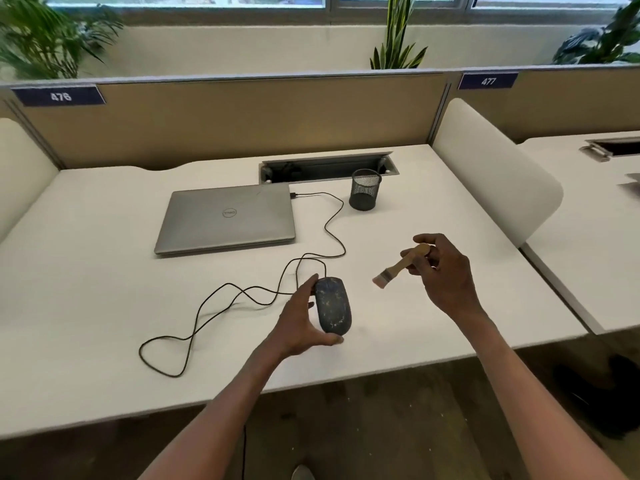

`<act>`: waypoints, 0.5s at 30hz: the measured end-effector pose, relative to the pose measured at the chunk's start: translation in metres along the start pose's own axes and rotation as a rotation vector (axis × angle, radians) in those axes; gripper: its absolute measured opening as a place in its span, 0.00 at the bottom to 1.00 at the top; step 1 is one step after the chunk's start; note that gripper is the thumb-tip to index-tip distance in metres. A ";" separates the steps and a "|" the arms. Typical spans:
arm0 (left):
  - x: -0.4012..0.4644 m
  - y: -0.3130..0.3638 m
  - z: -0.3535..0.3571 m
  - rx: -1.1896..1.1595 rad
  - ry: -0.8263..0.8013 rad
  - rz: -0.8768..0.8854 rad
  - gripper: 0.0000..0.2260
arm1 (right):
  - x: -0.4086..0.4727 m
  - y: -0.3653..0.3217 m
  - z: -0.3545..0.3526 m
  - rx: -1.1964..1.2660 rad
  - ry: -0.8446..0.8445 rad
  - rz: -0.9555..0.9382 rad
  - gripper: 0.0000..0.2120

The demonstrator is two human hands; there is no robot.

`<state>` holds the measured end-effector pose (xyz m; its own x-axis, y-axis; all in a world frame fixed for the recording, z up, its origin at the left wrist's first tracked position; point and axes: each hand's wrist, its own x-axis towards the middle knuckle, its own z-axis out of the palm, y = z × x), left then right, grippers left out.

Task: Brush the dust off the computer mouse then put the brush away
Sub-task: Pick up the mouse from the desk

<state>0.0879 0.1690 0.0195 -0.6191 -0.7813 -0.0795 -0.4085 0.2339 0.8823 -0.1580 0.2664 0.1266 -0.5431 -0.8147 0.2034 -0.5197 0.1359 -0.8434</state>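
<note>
A dark computer mouse (333, 304), speckled with pale dust, sits on the white desk (104, 306). My left hand (299, 320) grips it from the left side, thumb at its near end and fingers along its far edge. My right hand (441, 273) holds a small wooden brush (398, 266) by the handle, to the right of the mouse and above the desk. The pale bristles point down and left, a short gap away from the mouse.
A closed silver laptop (227, 218) lies behind the mouse, joined to it by a looping black cable (207, 306). A black mesh pen cup (364, 189) stands at the back right, before a cable slot (325, 166). A white divider (495, 171) bounds the desk's right side.
</note>
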 end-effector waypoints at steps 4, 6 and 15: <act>-0.027 0.005 -0.007 -0.004 0.050 -0.001 0.60 | -0.014 -0.012 -0.002 0.023 -0.001 -0.045 0.07; -0.040 0.004 -0.011 0.000 0.054 0.005 0.60 | -0.026 -0.018 -0.001 0.045 0.006 -0.043 0.05; -0.058 -0.007 -0.044 0.028 -0.082 0.119 0.55 | -0.084 -0.050 0.017 0.055 0.174 0.058 0.06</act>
<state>0.1559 0.1869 0.0388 -0.7163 -0.6976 -0.0140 -0.3473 0.3390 0.8743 -0.0756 0.3183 0.1433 -0.6799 -0.6956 0.2323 -0.4497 0.1452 -0.8813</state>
